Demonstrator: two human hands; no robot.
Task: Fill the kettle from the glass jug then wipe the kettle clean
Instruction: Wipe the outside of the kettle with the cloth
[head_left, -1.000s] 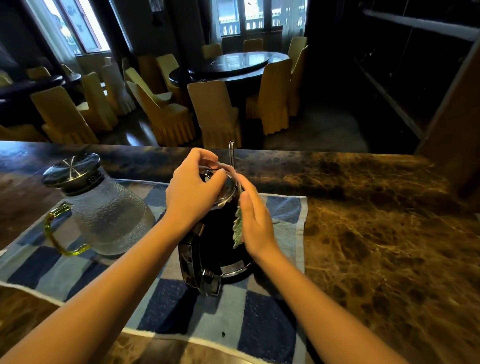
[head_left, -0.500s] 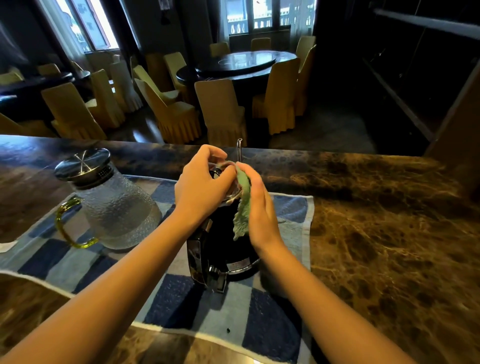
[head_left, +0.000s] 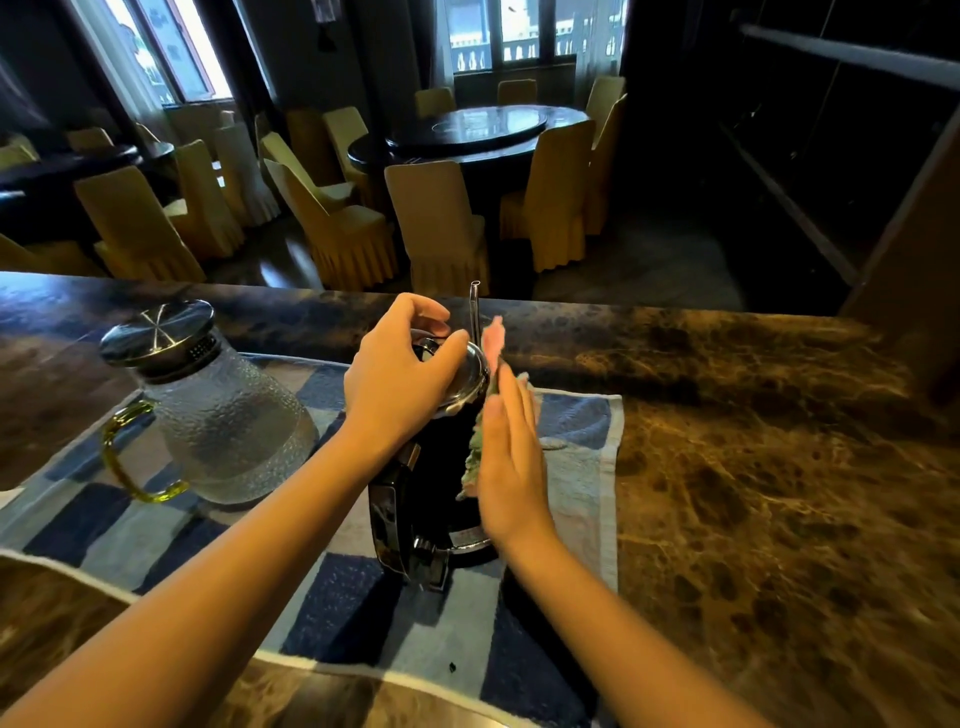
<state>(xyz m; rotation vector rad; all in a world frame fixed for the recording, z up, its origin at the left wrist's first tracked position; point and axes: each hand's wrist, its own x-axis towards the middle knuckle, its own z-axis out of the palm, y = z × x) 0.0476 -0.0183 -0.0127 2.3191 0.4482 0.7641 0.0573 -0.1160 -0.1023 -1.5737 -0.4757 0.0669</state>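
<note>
Kettle (head_left: 434, 467) mid-wipe: left hand (head_left: 400, 384) gripped lid (head_left: 470, 371); right hand's (head_left: 511, 467) flat fingers (head_left: 506, 408) pressed cloth (head_left: 474, 452) at 3 o'clock; next, probably sweep round.

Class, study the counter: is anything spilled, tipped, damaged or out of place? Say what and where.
Little stands out. The kettle and lidded glass jug stand upright on the checked towel; no spill shows. Only a small dark speck lies near the towel's front edge.
</note>
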